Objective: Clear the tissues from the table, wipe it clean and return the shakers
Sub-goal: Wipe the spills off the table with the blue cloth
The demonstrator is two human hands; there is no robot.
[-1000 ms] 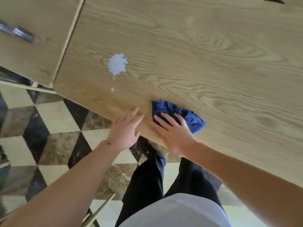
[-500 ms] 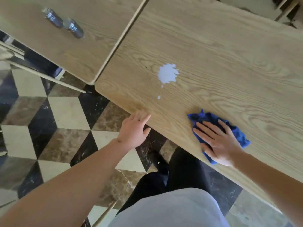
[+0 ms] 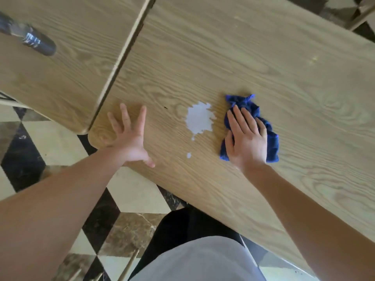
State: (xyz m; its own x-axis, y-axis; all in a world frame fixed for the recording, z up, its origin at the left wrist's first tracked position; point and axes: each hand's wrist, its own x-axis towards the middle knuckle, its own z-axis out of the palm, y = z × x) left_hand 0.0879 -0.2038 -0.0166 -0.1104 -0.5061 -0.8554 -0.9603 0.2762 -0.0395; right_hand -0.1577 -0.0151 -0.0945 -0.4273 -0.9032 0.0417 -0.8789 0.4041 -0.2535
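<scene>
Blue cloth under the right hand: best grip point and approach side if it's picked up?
Probably the bunched, twisted end of the blue cloth beyond the right hand, pinched from above. It stands up in folds, while the rest lies flat on the table. Come from the side away from the white spill.
</scene>
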